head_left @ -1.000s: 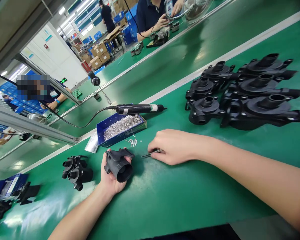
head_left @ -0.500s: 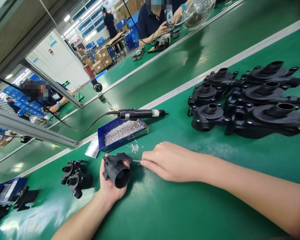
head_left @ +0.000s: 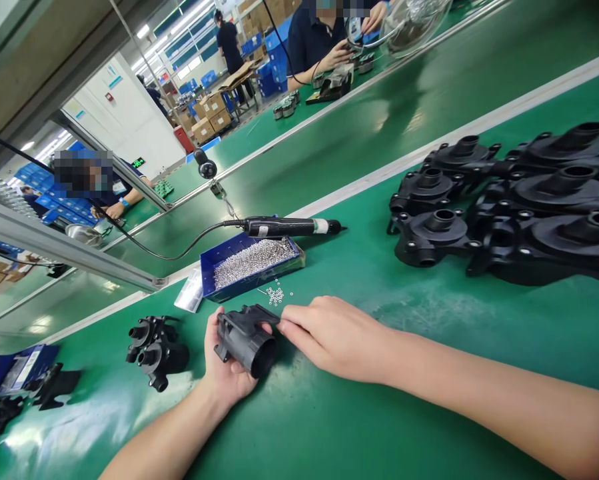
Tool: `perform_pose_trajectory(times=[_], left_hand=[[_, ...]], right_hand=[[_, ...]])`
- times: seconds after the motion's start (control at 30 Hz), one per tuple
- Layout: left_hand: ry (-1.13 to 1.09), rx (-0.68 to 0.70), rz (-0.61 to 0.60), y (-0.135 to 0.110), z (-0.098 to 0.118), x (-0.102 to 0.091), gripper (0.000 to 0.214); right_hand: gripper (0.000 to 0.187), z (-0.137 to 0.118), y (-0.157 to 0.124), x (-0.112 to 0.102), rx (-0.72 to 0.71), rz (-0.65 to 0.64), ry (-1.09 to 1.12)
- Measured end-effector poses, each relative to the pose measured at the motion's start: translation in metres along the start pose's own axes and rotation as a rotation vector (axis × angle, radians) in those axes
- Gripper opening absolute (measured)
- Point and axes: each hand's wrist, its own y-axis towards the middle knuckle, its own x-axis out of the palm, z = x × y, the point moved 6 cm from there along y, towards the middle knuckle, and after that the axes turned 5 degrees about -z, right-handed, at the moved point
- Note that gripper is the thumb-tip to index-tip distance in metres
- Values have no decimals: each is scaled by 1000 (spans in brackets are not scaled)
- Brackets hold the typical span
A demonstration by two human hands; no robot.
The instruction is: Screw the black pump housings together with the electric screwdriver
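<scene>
above the table (head_left: 339, 427), short of its far edge, the left hand (head_left: 220, 383) cups a black plastic housing (head_left: 242, 339) that could twist loose onto nearby metal rings (head_left: 276, 295) if the right hand (head_left: 332, 337), pinched closed at its tip, contents hidden, pushes hard.

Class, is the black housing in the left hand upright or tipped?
Tipped. The black plastic housing lies sideways in the left hand, its round open mouth facing the picture's lower right, not straight up.
</scene>
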Motion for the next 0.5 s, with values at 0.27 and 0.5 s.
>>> perform_pose_trajectory(times=[0.27,0.5], left_hand=[[60,-39,-37,-2,-3,-1,47],[2,68,-36,3,15,2,42]], right_hand=[[33,4,3,28,221,-109,767],[26,19,-2,5,265,-205,526]])
